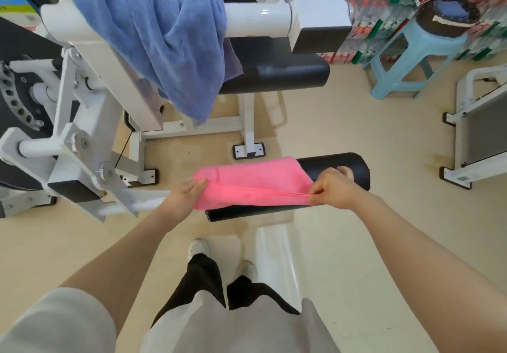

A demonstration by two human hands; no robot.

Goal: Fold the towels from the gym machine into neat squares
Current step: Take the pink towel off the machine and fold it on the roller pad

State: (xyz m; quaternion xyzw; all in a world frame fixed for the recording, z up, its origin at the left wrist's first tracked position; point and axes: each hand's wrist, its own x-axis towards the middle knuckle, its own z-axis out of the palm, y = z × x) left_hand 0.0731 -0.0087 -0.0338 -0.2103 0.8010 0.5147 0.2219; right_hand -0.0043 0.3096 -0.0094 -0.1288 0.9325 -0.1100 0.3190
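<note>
A pink towel [251, 181] lies folded over a black foam roller pad [337, 166] of the white gym machine [90, 122]. My left hand [185, 195] pinches the towel's left near corner. My right hand [333, 186] pinches its right near corner, so the near edge runs taut between both hands. A blue towel [167, 43] hangs crumpled over the machine's upper white bar, well above and behind the pink one, touched by neither hand.
A light blue plastic stool [406, 59] with a dark round object on top stands at the back right, in front of stacked bottle packs [365, 10]. Another white machine frame [477, 133] is at the right edge. My feet stand on beige floor [343, 122] below the roller.
</note>
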